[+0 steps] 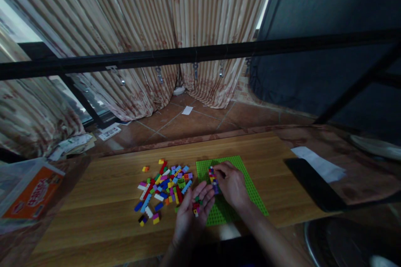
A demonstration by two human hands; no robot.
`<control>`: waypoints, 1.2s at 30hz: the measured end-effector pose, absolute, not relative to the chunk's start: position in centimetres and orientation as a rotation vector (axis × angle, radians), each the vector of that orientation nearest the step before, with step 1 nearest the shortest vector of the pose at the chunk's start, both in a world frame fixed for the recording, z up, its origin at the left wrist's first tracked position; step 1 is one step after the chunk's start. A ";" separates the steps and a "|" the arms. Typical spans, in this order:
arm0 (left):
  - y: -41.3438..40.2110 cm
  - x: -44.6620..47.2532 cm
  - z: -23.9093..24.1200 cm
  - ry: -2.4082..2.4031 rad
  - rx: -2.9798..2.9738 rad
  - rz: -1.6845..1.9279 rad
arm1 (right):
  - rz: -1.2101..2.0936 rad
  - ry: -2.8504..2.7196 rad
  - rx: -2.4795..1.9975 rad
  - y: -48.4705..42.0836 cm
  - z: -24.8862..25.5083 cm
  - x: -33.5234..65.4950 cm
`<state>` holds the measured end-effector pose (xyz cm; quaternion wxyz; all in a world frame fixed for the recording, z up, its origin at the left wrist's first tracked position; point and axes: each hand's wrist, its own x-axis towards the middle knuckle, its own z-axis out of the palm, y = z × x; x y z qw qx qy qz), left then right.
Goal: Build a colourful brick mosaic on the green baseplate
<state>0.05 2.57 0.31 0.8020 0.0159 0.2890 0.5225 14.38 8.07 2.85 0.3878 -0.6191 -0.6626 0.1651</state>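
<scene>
A green baseplate (247, 183) lies on the wooden table (103, 212). My right hand (232, 185) rests over the plate, its fingers pinched on a small stack of coloured bricks (213, 177) standing on the plate's left part. My left hand (192, 210) lies palm up at the plate's left edge, fingers apart, with a few small bricks (196, 207) in its palm. A scattered pile of several coloured bricks (164, 187) lies on the table just left of both hands.
A plastic bag with an orange label (29, 194) sits at the table's left end. A dark flat object with white paper (316, 171) lies at the right. A black metal bar (200, 54) crosses above. Curtains and a tiled floor lie beyond.
</scene>
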 end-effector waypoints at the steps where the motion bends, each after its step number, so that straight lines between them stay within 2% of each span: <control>1: 2.6 0.1 0.3 0.624 0.034 1.120 | 0.419 -1.686 -1.576 8.1 2.8 14.4; 19: 2.7 0.1 0.0 0.607 0.038 1.120 | 0.459 -1.586 -1.568 7.9 2.7 14.8; 28: 2.7 0.1 0.1 0.588 0.045 1.112 | 0.212 -1.659 -1.619 8.9 2.7 14.9; 36: 2.6 0.0 0.3 0.566 0.051 1.108 | 0.502 -1.609 -1.616 9.9 1.8 15.2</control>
